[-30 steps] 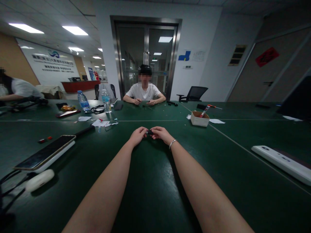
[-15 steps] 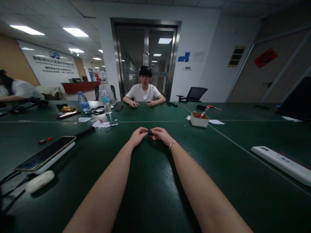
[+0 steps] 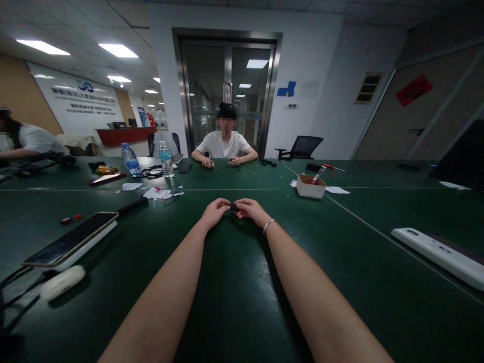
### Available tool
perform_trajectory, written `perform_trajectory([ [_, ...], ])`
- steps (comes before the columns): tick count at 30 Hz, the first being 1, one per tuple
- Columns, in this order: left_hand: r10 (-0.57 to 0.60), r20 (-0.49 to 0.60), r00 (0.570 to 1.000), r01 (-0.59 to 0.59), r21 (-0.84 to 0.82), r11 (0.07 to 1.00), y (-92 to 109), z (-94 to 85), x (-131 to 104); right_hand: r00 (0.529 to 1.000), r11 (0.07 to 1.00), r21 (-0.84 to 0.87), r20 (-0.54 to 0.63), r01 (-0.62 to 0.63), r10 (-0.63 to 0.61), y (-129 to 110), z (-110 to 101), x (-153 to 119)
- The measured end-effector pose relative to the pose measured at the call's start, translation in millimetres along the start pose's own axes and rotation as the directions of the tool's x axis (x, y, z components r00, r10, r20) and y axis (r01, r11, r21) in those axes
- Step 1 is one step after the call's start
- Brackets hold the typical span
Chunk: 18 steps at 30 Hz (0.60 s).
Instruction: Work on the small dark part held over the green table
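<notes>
Between my fingertips is a small dark object (image 3: 233, 207), too small to tell its kind. My left hand (image 3: 217, 212) pinches its left end, the fingers curled together. From the other side my right hand (image 3: 250, 209), with a silver bracelet (image 3: 268, 226) at the wrist, closes on it with thumb and fingers. Both hands are just above or resting on the green table (image 3: 234, 282), near its middle; fingers partly hide the object.
A phone (image 3: 73, 239) on a white block lies left, by a white oval device (image 3: 62, 283). Bottles (image 3: 165, 160) and papers (image 3: 157, 193) stand beyond. On the right are a small box (image 3: 310, 186) and a long white device (image 3: 434, 254). A person (image 3: 226, 143) sits opposite.
My hands and the dark object stay practically where they were. Across the table, the other person's hand has shifted very slightly.
</notes>
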<state>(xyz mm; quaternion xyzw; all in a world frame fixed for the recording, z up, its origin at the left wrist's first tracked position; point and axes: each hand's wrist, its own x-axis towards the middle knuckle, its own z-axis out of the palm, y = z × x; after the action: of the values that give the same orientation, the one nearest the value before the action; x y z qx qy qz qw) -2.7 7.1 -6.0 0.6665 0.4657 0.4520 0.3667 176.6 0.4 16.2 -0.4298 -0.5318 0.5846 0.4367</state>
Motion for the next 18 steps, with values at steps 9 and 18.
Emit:
perform_trajectory([
  [9, -0.014, 0.001, 1.000, 0.014, -0.015, 1.000, 0.2, 0.6, 1.1, 1.000, 1.000, 0.005, 0.008, -0.005, 0.005, 1.2, -0.2, 2.4],
  [18, -0.022, 0.011, 1.000, 0.022, 0.021, 1.000, 3.6, 0.2, -1.0, 1.000, 1.000, 0.010, 0.025, 0.012, -0.012, 4.7, -3.0, 4.3],
])
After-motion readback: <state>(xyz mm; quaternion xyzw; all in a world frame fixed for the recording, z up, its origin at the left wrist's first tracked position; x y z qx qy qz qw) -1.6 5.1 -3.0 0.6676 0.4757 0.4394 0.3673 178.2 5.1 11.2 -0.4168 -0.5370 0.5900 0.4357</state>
